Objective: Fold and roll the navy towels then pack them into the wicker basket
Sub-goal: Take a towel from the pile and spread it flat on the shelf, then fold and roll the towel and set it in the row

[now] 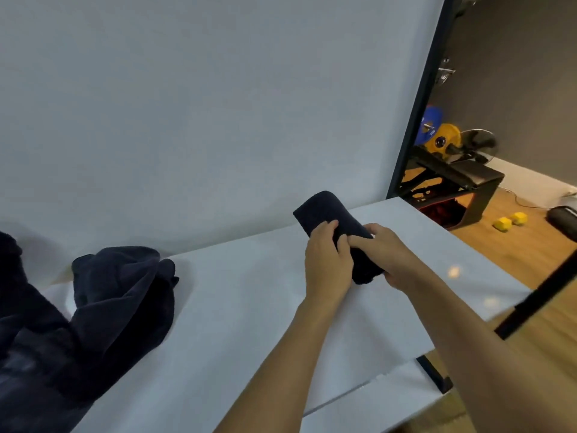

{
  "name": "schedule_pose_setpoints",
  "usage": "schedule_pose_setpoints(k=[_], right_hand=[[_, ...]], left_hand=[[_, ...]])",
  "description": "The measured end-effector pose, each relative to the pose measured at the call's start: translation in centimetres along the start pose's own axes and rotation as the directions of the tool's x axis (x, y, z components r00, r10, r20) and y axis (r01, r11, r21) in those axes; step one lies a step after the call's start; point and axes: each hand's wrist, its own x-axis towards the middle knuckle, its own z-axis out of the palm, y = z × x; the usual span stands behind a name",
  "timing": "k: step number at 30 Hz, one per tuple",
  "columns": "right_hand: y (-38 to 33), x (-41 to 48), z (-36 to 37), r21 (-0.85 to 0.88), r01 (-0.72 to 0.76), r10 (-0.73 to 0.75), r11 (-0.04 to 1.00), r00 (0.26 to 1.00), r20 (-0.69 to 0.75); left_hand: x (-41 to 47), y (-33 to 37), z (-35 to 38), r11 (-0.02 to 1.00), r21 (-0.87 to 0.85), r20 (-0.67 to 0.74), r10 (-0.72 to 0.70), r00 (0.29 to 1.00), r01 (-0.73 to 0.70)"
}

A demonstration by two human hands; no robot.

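Head view: a rolled navy towel (324, 210) lies slantwise near the far right corner of the table (249, 323), its far end pointing at the white backdrop (187, 104). Both hands grasp its near half: the left hand (327, 260) curls its fingers over the roll from the left, and the right hand (387, 254) wraps it from the right, fingertips meeting on top. A heap of navy towels (118, 292) sprawls loose at the table's left edge, well apart from the roll; beyond the right edge, on the wooden floor, sit yellow dumbbells (510, 221) and weight plates (443, 137).
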Motion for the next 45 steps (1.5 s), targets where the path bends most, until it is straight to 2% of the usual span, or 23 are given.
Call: schedule_pose_setpoints(k=[2, 6, 9, 12, 15, 17, 19, 21, 22, 25, 31, 33, 35, 37, 38, 40, 42, 45], right_hand=[[0.5, 1.9, -2.7, 0.061, -0.035, 0.038, 0.998, 0.998, -0.047], [2.0, 5.5, -6.8, 0.075, -0.08, 0.088, 0.994, 0.991, -0.105], [3.2, 8.2, -8.3, 0.044, -0.076, 0.081, 0.996, 0.986, -0.144], [3.9, 10.6, -8.8, -0.02, -0.051, 0.044, 0.998, 0.964, -0.264], [4.2, 12.0, -8.7, -0.268, 0.006, -0.1, 0.963, 0.936, -0.338], [4.5, 12.4, -8.6, -0.487, 0.008, -0.2, 0.873, 0.917, -0.344], [4.8, 12.5, -8.5, -0.662, -0.038, -0.271, 0.748, 0.894, -0.357], [4.9, 12.3, -8.3, -0.745, -0.097, -0.274, 0.659, 0.892, -0.359], [4.8, 12.1, -8.1, -0.752, -0.118, -0.254, 0.648, 0.898, -0.36], [4.4, 11.7, -7.4, -0.726, -0.132, -0.208, 0.675, 0.91, -0.359], [3.2, 10.7, -6.7, -0.712, -0.129, -0.22, 0.69, 0.9, -0.376], [2.6, 9.7, -6.1, -0.731, -0.139, -0.214, 0.668, 0.905, -0.368], [1.5, 8.3, -5.2, -0.797, -0.137, -0.282, 0.588, 0.889, -0.361], [0.2, 6.7, -3.5, -0.849, -0.045, -0.458, 0.527, 0.827, -0.328], [-0.4, 5.7, -2.2, -0.84, 0.055, -0.545, 0.539, 0.783, -0.299], [-1.6, 3.2, 1.4, -0.697, 0.309, -0.624, 0.647, 0.74, -0.252], [-2.7, -0.1, 6.3, -0.474, 0.49, -0.622, 0.732, 0.765, -0.17], [-3.8, -5.0, 14.1, -0.271, 0.589, -0.603, 0.761, 0.797, 0.039]], left_hand=[[1.0, 1.3, 3.0, 0.997, 0.063, 0.105, 0.047, 0.993, -0.054], [3.4, 2.4, 7.9, 0.983, 0.155, 0.28, 0.049, 0.959, -0.095], [5.4, 2.3, 10.5, 0.972, 0.2, 0.338, 0.053, 0.94, -0.127], [6.9, 1.8, 12.5, 0.962, 0.224, 0.387, 0.06, 0.92, -0.158], [7.2, -0.2, 13.8, 0.899, 0.363, 0.456, 0.058, 0.888, -0.246], [7.3, -1.5, 14.1, 0.806, 0.487, 0.476, 0.079, 0.876, -0.337], [7.5, -1.7, 14.1, 0.774, 0.513, 0.502, 0.081, 0.861, -0.372], [7.6, -1.1, 14.0, 0.808, 0.481, 0.533, 0.04, 0.845, -0.341], [7.5, -0.7, 13.8, 0.826, 0.465, 0.541, 0.02, 0.841, -0.319], [6.9, 0.0, 12.9, 0.871, 0.416, 0.531, 0.0, 0.847, -0.261], [5.4, 0.8, 10.2, 0.913, 0.362, 0.509, -0.024, 0.861, -0.189], [4.9, 0.8, 9.3, 0.922, 0.346, 0.526, -0.036, 0.85, -0.175], [4.4, 0.8, 8.2, 0.923, 0.347, 0.514, -0.039, 0.857, -0.166], [3.7, 1.1, 5.7, 0.936, 0.31, 0.467, 0.004, 0.884, -0.168], [3.4, 1.2, 3.8, 0.947, 0.27, 0.432, 0.045, 0.901, -0.176], [2.7, 0.9, -0.9, 0.956, 0.226, 0.358, 0.098, 0.929, -0.187], [1.5, -0.3, -6.4, 0.938, 0.299, 0.293, 0.083, 0.953, -0.174], [-0.7, -2.9, -14.8, 0.857, 0.511, 0.185, -0.028, 0.982, -0.072]])
